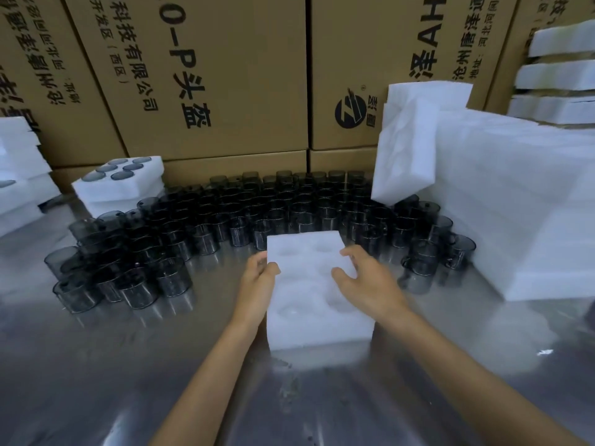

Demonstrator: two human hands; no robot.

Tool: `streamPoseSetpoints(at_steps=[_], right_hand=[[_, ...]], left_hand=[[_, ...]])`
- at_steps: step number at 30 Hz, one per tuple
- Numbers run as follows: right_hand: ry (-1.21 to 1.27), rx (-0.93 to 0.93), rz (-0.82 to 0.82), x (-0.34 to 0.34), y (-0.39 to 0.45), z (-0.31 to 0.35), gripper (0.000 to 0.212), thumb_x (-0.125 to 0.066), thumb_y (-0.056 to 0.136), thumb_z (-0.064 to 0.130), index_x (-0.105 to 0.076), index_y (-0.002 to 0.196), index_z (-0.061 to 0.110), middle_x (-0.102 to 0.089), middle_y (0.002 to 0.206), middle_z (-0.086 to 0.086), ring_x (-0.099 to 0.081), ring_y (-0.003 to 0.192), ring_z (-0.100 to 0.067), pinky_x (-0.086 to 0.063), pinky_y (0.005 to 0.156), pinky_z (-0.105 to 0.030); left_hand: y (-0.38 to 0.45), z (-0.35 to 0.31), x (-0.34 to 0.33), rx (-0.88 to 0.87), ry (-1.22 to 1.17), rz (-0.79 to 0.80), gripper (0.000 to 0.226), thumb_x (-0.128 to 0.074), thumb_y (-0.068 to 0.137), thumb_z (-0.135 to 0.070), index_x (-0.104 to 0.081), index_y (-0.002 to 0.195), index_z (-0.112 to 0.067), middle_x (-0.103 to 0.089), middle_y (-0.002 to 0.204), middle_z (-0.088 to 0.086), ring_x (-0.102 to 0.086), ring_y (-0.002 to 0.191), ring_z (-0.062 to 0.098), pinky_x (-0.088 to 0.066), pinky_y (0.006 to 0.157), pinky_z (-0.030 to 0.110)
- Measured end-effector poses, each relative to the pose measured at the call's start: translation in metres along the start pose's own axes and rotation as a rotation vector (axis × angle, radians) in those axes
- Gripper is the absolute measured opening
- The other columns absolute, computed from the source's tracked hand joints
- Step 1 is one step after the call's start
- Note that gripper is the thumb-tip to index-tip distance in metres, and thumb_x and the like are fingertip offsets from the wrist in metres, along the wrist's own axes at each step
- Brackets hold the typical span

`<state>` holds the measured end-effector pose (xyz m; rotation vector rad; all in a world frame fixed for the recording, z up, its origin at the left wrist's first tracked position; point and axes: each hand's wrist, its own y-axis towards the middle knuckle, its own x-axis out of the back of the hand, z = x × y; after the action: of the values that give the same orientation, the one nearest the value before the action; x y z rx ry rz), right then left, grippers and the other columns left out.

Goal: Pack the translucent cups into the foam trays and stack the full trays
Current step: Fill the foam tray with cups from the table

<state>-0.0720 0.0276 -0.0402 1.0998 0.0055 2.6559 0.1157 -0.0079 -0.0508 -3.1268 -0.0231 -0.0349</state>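
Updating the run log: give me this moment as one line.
stage: tray placement | left hand + right hand: gripping empty foam tray | cups: loose behind | filled tray: back left

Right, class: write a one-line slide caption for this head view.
Both hands, left and right, grip an empty foam tray before rows of translucent cups.

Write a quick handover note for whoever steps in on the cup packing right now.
Left hand grips the left edge of the empty tray; right hand rests curled on its top right.
The tray sits on the steel table, all pockets empty.
Loose cups crowd the table behind it.
Done: one full tray at far left.
Spare trays are piled at right.
Left: fill this tray, stack it, repeat.
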Motion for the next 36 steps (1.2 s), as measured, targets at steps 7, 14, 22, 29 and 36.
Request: streamPoseSetpoints(at_steps=[7,14,22,29,36], right_hand=[[-0.565,0.042,-0.246,0.029,0.057,-0.006,0.036,-0.049,0.094,0.017,-0.061,0.127,0.017,-0.057,0.13,-0.006,-0.042,0.122,-0.029,-0.033,0.097,-0.042],[-0.742,-0.048,-0.077,0.028,0.085,-0.018,0.037,-0.058,0.094,0.033,-0.061,0.131,0.028,-0.054,0.127,-0.008,-0.042,0.123,-0.031,-0.031,0.103,-0.041],[-0.492,0.105,-0.348,0.047,0.066,0.005,0.027,-0.059,0.096,0.022,-0.067,0.121,0.017,-0.053,0.122,-0.014,-0.055,0.105,-0.035,-0.035,0.099,-0.042],[-0.032,0.381,-0.169,0.051,0.032,0.044,0.006,-0.071,0.091,0.024,-0.066,0.094,0.021,-0.051,0.121,0.007,-0.054,0.105,-0.011,-0.039,0.088,-0.025],[0.017,0.287,-0.054,0.019,0.018,0.051,0.085,-0.076,0.082,0.038,-0.03,0.152,0.032,-0.047,0.116,0.007,-0.054,0.097,-0.01,-0.042,0.079,-0.026]], left_hand=[[0.007,-0.008,-0.008,0.048,-0.052,-0.029,0.027,-0.053,0.095,-0.014,-0.057,0.122,-0.02,-0.065,0.115,0.002,-0.065,0.102,0.02,-0.051,0.073,0.029],[0.016,-0.004,-0.007,0.001,-0.054,-0.044,0.023,-0.058,0.093,-0.01,-0.063,0.115,-0.015,-0.068,0.112,0.002,-0.066,0.102,0.019,-0.052,0.078,0.026],[0.019,-0.001,0.003,-0.005,-0.096,-0.027,0.019,-0.054,0.098,-0.023,-0.071,0.106,-0.023,-0.075,0.097,-0.007,-0.07,0.086,0.003,-0.052,0.064,0.013],[0.01,-0.013,0.012,-0.232,0.007,-0.046,0.024,-0.059,0.097,-0.016,-0.071,0.115,-0.025,-0.069,0.112,-0.012,-0.062,0.098,-0.01,-0.046,0.077,0.004],[-0.004,-0.024,-0.002,-0.385,0.179,0.186,0.03,-0.072,0.089,-0.014,-0.068,0.119,-0.019,-0.07,0.115,-0.011,-0.064,0.107,0.005,-0.049,0.097,0.027]])
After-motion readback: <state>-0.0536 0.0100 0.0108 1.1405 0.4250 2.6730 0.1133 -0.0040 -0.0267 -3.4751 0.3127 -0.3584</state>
